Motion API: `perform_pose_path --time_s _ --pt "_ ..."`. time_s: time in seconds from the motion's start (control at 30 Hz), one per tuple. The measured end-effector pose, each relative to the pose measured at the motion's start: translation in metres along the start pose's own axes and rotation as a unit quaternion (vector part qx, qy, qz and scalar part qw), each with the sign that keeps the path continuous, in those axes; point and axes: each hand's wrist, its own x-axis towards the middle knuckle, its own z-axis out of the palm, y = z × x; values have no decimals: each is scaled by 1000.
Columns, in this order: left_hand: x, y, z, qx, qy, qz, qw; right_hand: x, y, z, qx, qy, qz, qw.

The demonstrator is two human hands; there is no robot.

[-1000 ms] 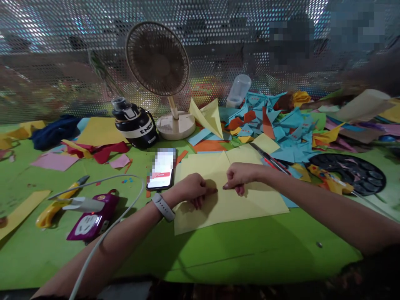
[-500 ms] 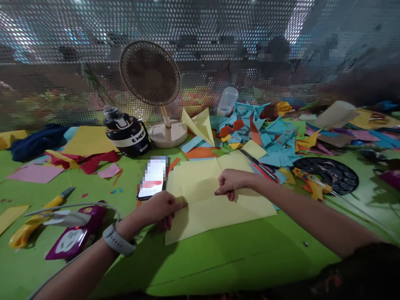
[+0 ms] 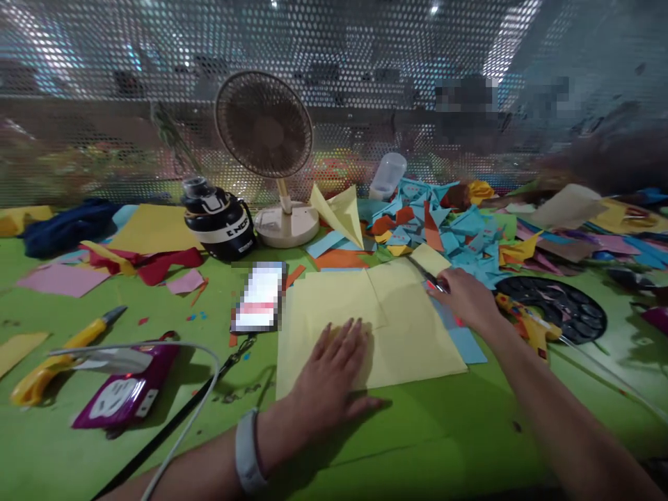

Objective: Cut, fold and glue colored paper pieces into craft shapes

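Note:
My left hand lies flat with fingers spread on the lower left part of a pale yellow paper sheet. A smaller yellow piece overlaps that sheet along a visible edge near the middle. At the sheet's upper right, my right hand has its fingers closed round a slim black-and-red tool; its dark tip points up and left, and the grip hides much of it. Blue paper sticks out from beneath the yellow sheet on the right.
A phone lies left of the sheet. Behind stand a fan and a black bottle. Blue paper scraps are heaped at the back. A yellow glue gun and black palette lie right; a purple packet lies left.
My left hand has opened and moved right, flattening onto the yellow paper. My right hand has left the paper's middle, gone up and right, and taken hold of the black-and-red tool.

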Motion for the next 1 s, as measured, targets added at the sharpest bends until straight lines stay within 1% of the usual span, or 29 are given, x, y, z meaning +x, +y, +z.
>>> perform_pose_path --time_s 0.03,0.1,0.23,0.37,0.5,0.6,0.7,0.77,0.9,1.0 --pt "-3 4 3 -9 -5 26 1000 1 3 3 2 1 -8 1000" --pt "-7 10 4 -32 -17 44 998 4 6 7 2 6 -21 1000" --pt "-6 12 -4 -58 -32 24 998 9 11 11 13 3 -15 1000" --pt "0 5 -5 -66 -30 23 997 9 17 8 50 2 -3 999" --pt "2 -5 -7 -60 -41 25 997 6 23 -2 118 -11 1 993" --pt "0 -15 -12 -50 -50 44 997 4 28 -5 157 7 1 988" --pt "-2 -23 -14 -40 -31 69 996 2 29 0 165 20 -27 986" --pt "-2 -26 -12 -27 -9 67 997 1 27 6 144 22 -39 988" --pt "0 -24 -6 1 32 30 999 0 18 12 102 39 18 994" --pt "0 -22 -3 2 22 33 999 0 14 8 91 10 25 996"
